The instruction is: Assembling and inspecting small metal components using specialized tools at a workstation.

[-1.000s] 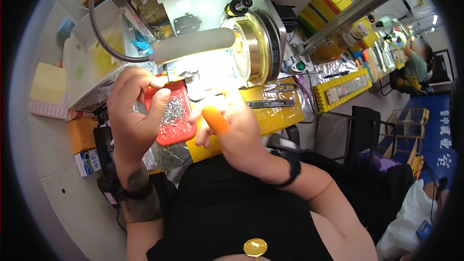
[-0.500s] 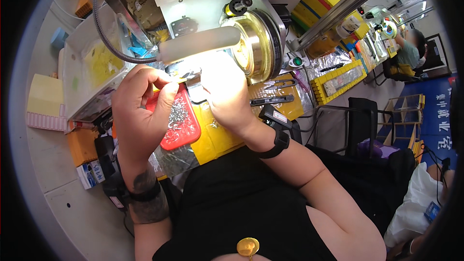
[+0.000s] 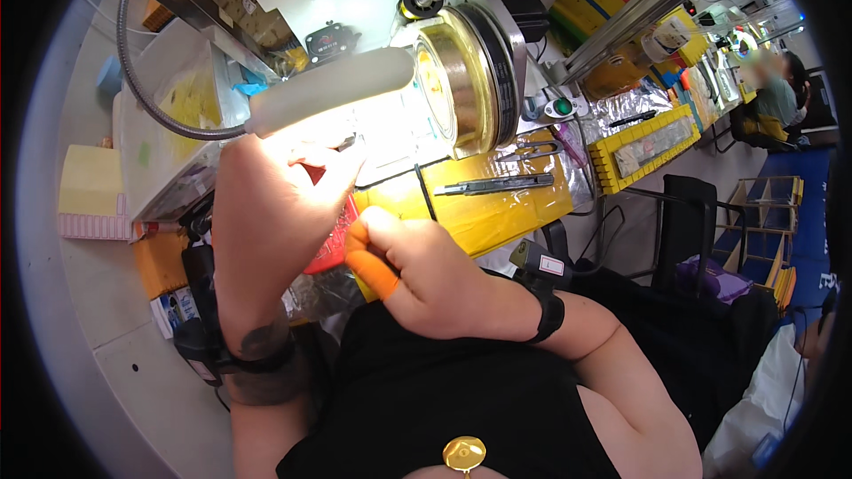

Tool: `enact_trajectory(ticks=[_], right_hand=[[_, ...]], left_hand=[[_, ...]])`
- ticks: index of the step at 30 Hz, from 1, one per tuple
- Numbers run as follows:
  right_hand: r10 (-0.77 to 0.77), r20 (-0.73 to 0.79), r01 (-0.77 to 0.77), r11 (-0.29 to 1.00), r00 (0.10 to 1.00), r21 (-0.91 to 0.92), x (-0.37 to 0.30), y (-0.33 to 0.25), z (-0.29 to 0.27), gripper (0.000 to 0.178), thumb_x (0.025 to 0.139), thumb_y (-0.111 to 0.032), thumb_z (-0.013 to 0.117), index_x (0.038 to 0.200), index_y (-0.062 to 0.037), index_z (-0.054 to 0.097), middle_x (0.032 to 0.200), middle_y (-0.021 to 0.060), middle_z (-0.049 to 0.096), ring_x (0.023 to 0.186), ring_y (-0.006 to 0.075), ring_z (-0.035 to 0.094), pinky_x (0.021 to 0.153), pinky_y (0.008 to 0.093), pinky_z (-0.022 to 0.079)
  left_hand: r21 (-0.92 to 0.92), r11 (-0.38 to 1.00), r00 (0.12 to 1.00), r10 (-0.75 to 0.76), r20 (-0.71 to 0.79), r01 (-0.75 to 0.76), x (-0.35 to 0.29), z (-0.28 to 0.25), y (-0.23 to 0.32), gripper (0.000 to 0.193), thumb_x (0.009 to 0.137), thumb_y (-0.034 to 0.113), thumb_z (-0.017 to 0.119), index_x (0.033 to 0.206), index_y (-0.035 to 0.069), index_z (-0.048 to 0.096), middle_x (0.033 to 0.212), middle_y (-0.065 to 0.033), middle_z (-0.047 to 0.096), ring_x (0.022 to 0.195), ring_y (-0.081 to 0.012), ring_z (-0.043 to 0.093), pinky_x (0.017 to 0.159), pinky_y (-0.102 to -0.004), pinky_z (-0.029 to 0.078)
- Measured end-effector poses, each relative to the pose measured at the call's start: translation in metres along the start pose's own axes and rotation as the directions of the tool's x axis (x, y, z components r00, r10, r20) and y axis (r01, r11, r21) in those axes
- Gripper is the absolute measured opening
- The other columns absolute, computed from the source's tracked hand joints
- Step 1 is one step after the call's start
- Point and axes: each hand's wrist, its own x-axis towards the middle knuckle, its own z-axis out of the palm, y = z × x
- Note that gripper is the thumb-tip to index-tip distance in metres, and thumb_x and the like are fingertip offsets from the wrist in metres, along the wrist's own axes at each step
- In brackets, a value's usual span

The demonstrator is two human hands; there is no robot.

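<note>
Over the partly hidden shallow red plastic tray (image 3: 331, 255), your left hand (image 3: 277, 217) bends into glare; just beside the tray, your right hand (image 3: 435, 279) curls. I cannot tell whether either grip holds anything. The tray looks light, stiff; take its rim. Rightward of it extends your glossy yellow-covered worktop (image 3: 484, 220).

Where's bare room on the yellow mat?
Yellow mat: one patch between the black cutter and the near edge; a narrower one between the red tray and thin black strip, just beyond the right hand. Crowded: the tray, partly covered by the left hand. Glare beneath the lamp hides detail.
</note>
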Motion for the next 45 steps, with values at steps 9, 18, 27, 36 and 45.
enact_trajectory(ticks=[9,18,27,36,45], right_hand=[[0.026,0.112,-0.019,0.998,0.993,-0.067,-0.021,0.012,-0.016,0.019,0.092,-0.011,0.075,0.104,-0.0036,0.063,0.076,0.0115,0.064,0.064,0.0284,0.064,0.060,0.0361,0.049],[-0.040,-0.151,-0.027,0.907,0.988,-0.421,-0.059,0.060,-0.071,0.010,0.085,-0.004,0.076,0.083,-0.0059,0.066,0.064,0.0070,0.056,0.052,0.0246,0.055,0.049,0.0354,0.040],[-0.393,-0.188,0.249,0.819,0.900,-0.517,-0.055,0.098,-0.072,0.012,0.084,-0.005,0.078,0.088,-0.0046,0.067,0.060,0.0030,0.047,0.049,0.0217,0.045,0.049,0.0339,0.034],[-0.468,-0.289,0.235,0.778,0.835,-0.583,-0.068,0.107,-0.065,0.012,0.078,-0.005,0.077,0.085,-0.0092,0.068,0.075,0.0065,0.060,0.058,0.0247,0.058,0.052,0.0351,0.042],[-0.468,-0.341,0.243,0.811,0.815,-0.532,-0.068,0.106,-0.065,0.012,0.081,-0.007,0.075,0.086,-0.0056,0.064,0.079,0.0096,0.061,0.073,0.0325,0.063,0.063,0.0407,0.050]], left_hand=[[0.023,1.000,1.000,0.008,0.021,-0.008,0.018,-0.018,-0.024,0.017,0.087,0.004,0.078,0.096,-0.007,0.068,0.079,-0.0051,0.070,0.066,-0.0048,0.057,0.058,-0.0267,0.046],[0.294,0.927,0.934,0.296,-0.198,-0.232,0.048,-0.025,-0.107,0.023,0.092,0.000,0.071,0.115,-0.003,0.069,0.098,-0.0080,0.074,0.087,-0.0151,0.066,0.080,-0.0293,0.052],[0.061,0.989,0.981,0.144,-0.131,-0.137,-0.009,0.010,-0.168,0.022,0.101,-0.006,0.057,0.122,-0.004,0.060,0.107,-0.0083,0.068,0.090,-0.0095,0.062,0.069,-0.0232,0.050],[0.239,0.971,1.000,0.027,-0.014,-0.023,-0.026,-0.007,-0.110,0.020,0.099,0.004,0.060,0.116,-0.006,0.064,0.096,-0.0150,0.074,0.086,-0.0180,0.068,0.076,-0.0336,0.053],[0.264,0.883,0.922,0.364,0.135,-0.387,-0.054,0.061,-0.038,0.022,0.080,0.001,0.072,0.102,-0.003,0.067,0.097,-0.0168,0.060,0.102,-0.0360,0.054,0.092,-0.0448,0.043]])
